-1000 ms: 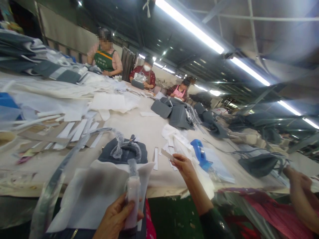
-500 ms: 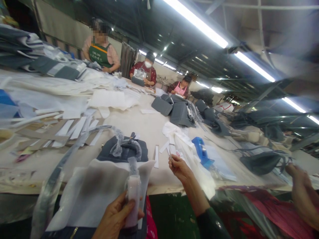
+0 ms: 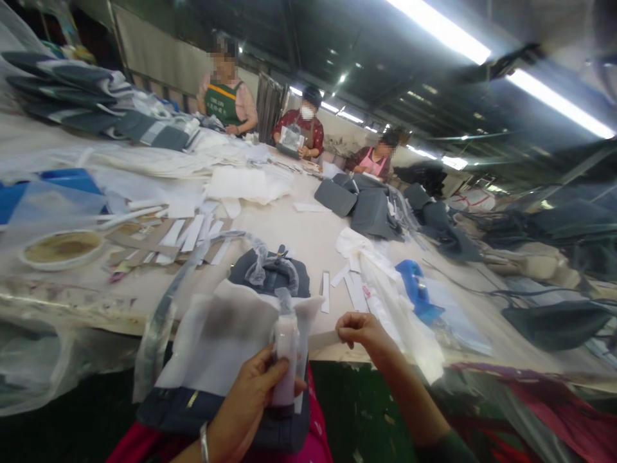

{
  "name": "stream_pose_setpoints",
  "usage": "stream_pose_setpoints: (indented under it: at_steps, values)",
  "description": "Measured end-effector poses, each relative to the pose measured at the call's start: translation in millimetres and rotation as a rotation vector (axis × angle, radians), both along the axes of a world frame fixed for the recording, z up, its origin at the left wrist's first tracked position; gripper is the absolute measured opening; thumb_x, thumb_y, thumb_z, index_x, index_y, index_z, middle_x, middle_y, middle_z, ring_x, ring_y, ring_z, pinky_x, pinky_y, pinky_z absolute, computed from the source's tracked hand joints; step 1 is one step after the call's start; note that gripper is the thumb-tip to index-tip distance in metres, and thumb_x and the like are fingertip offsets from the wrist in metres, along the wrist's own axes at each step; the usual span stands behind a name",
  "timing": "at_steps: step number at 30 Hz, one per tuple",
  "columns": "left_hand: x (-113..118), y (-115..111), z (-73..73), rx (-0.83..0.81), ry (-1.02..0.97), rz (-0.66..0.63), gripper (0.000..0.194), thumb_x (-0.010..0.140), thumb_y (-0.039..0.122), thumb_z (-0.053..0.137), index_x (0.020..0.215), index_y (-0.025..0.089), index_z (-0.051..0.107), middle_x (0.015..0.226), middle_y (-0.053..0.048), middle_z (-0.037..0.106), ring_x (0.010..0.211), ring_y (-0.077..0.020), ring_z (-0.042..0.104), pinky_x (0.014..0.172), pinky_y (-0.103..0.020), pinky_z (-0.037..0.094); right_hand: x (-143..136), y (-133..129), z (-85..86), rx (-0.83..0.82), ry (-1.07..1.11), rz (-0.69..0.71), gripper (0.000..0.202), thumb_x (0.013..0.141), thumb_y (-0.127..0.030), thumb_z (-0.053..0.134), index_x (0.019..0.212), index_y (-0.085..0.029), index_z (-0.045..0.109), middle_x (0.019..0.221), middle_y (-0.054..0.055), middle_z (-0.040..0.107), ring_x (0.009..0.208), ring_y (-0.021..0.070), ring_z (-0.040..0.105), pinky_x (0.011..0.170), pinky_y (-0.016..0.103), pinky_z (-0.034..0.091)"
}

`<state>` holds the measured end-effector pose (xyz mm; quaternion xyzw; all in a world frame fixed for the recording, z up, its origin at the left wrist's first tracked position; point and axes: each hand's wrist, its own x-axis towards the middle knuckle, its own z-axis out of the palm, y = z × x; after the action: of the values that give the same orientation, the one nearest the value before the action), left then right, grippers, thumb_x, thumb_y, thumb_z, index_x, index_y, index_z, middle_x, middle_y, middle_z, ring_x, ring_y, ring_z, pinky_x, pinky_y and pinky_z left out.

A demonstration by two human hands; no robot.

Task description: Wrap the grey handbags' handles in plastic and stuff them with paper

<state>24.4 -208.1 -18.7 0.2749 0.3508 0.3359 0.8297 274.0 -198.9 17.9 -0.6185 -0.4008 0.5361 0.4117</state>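
A dark blue bag (image 3: 168, 411) lies across my lap and the table's edge, its middle covered by a white sheet (image 3: 212, 341). My left hand (image 3: 263, 379) wraps round a pale, plastic-wrapped strap piece (image 3: 286, 347) on top of the sheet. Beyond it, the bag's handle (image 3: 293, 273) is wrapped in clear plastic, and a long wrapped strap (image 3: 166, 308) hangs down at the left. To the right of the bag, my right hand (image 3: 361, 331) pinches the end of a thin white strip (image 3: 322, 341) above the table's front edge.
White strips (image 3: 357, 289) and crumpled white cloth lie right of the bag, beside a blue tape dispenser (image 3: 417, 292). At left are a round dish (image 3: 62, 249) and cardboard strips. Dark bag pieces (image 3: 373, 215) lie farther back. Three people work across the table (image 3: 299, 238).
The view has shifted left, so things appear farther right. My right hand has come down and nearer, towards the bag. The person's hand at the far right is out of view.
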Motion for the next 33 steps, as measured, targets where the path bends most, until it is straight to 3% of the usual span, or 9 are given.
stream_pose_setpoints:
  at_steps: [4, 8, 13, 18, 27, 33]
  values:
    - [-0.2, 1.0, 4.7, -0.017, -0.018, 0.016, 0.056, 0.067, 0.045, 0.080, 0.107, 0.011, 0.062, 0.080, -0.006, 0.072, 0.059, -0.0158, 0.064, 0.058, -0.025, 0.047, -5.9, -7.2, 1.4, -0.065, -0.162, -0.024, 0.010, 0.057, -0.024, 0.071, 0.063, -0.016, 0.067, 0.046, -0.002, 0.058, 0.042, 0.0116, 0.053, 0.039, 0.021, 0.035]
    - [-0.7, 0.9, 2.4, 0.016, -0.061, 0.056, 0.052, 0.070, 0.040, 0.079, 0.108, 0.014, 0.055, 0.092, -0.007, 0.071, 0.058, -0.0153, 0.066, 0.057, -0.026, 0.050, -15.4, -9.8, -6.5, -0.056, -0.263, -0.073, 0.009, 0.059, -0.024, 0.067, 0.063, -0.016, 0.067, 0.044, -0.002, 0.057, 0.037, 0.0111, 0.051, 0.036, 0.021, 0.034]
    - [-0.7, -0.7, -1.6, 0.006, -0.088, 0.116, 0.056, 0.070, 0.036, 0.080, 0.109, 0.021, 0.042, 0.091, -0.003, 0.070, 0.057, -0.0182, 0.069, 0.057, -0.030, 0.053, -25.8, -10.2, -24.7, -0.034, -0.199, -0.089, 0.015, 0.060, -0.030, 0.071, 0.067, -0.016, 0.067, 0.046, -0.001, 0.059, 0.040, 0.0119, 0.053, 0.037, 0.022, 0.038]
    - [0.1, -0.7, -4.9, -0.035, -0.097, 0.137, 0.062, 0.065, 0.038, 0.082, 0.105, 0.022, 0.038, 0.086, -0.003, 0.070, 0.055, -0.0217, 0.070, 0.051, -0.031, 0.053, -34.2, -7.8, -34.7, -0.062, -0.146, -0.067, 0.022, 0.060, -0.034, 0.073, 0.069, -0.016, 0.066, 0.046, -0.001, 0.060, 0.039, 0.0117, 0.051, 0.038, 0.022, 0.037]
    - [1.5, -0.8, -15.0, 0.016, -0.136, 0.137, 0.050, 0.067, 0.039, 0.081, 0.099, 0.018, 0.047, 0.086, -0.005, 0.071, 0.052, -0.0179, 0.068, 0.055, -0.031, 0.054, -82.0, 1.2, -40.2, -0.100, -0.004, -0.025, 0.026, 0.057, -0.038, 0.071, 0.068, -0.017, 0.060, 0.040, -0.004, 0.055, 0.034, 0.0078, 0.041, 0.037, 0.021, 0.027]
    - [1.9, -2.6, -15.2, 0.007, -0.077, 0.102, 0.046, 0.066, 0.045, 0.081, 0.087, 0.012, 0.056, 0.074, -0.008, 0.072, 0.055, -0.0190, 0.068, 0.054, -0.028, 0.053, -89.8, 1.4, -30.0, -0.096, -0.092, -0.001, 0.022, 0.057, -0.037, 0.067, 0.066, -0.019, 0.058, 0.034, -0.006, 0.050, 0.031, 0.0081, 0.037, 0.035, 0.021, 0.023]
